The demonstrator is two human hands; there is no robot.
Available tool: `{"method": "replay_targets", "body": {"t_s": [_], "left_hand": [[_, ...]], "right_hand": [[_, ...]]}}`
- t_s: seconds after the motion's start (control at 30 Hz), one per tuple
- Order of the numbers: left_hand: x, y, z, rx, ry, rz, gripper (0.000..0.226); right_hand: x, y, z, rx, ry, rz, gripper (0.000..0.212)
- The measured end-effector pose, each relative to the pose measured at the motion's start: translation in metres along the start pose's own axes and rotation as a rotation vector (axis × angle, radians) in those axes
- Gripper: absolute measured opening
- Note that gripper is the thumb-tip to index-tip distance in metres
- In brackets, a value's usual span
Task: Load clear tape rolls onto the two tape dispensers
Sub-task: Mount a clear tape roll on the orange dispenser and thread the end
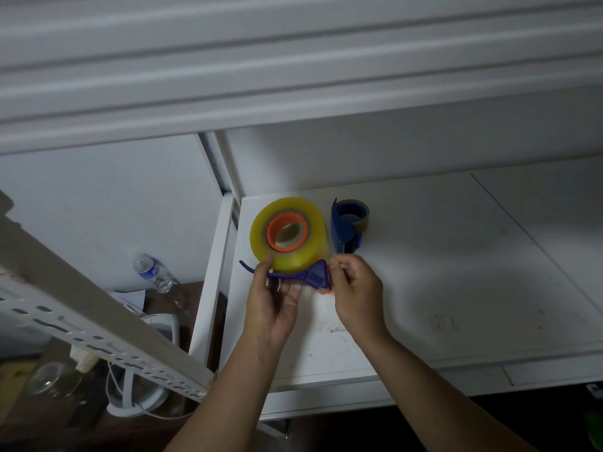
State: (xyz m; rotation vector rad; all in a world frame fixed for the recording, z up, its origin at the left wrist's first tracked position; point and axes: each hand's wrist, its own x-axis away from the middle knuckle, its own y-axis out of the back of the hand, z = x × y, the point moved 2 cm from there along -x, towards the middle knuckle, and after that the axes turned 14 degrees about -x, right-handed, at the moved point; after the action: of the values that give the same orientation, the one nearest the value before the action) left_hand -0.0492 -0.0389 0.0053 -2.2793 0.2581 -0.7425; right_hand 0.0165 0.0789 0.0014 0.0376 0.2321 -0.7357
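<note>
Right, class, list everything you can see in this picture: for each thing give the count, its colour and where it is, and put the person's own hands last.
tape roll: one, yellowish clear, on an orange hub, on the held dispenser above the shelf's left end
held dispenser: one, blue, between both hands
second dispenser: one, blue, standing on the shelf right of the roll, carrying a thin brownish roll
shelf: one, white, scuffed, filling the right half
water bottle: one, clear with blue label, lying low at left
slotted rail: one, pale grey, slanting across the lower left
left hand: one, gripping the dispenser's handle
right hand: one, pinching at the dispenser's front end
</note>
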Motion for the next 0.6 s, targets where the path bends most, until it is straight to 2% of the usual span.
{"method": "replay_targets", "body": {"t_s": [0.07, 0.13, 0.33, 0.47, 0.6], "left_hand": [[0.0, 0.01, 0.004, -0.071, 0.033, -0.073, 0.01], [0.0, 0.021, 0.01, -0.094, 0.076, -0.138, 0.01], [0.0, 0.036, 0.021, -0.076, 0.116, -0.177, 0.016], [0.005, 0.027, 0.021, -0.058, 0.081, -0.102, 0.007], [0.014, 0.013, 0.016, -0.001, 0.042, 0.071, 0.02]], "right_hand": [[0.007, 0.001, -0.018, 0.024, -0.096, 0.023, 0.015], [0.016, 0.002, -0.032, 0.048, -0.149, 0.039, 0.017], [0.023, 0.007, -0.043, 0.153, -0.129, 0.093, 0.014], [0.017, 0.005, -0.028, 0.072, -0.184, 0.028, 0.023], [0.011, 0.003, 0.004, -0.009, -0.11, 0.011, 0.019]]}}
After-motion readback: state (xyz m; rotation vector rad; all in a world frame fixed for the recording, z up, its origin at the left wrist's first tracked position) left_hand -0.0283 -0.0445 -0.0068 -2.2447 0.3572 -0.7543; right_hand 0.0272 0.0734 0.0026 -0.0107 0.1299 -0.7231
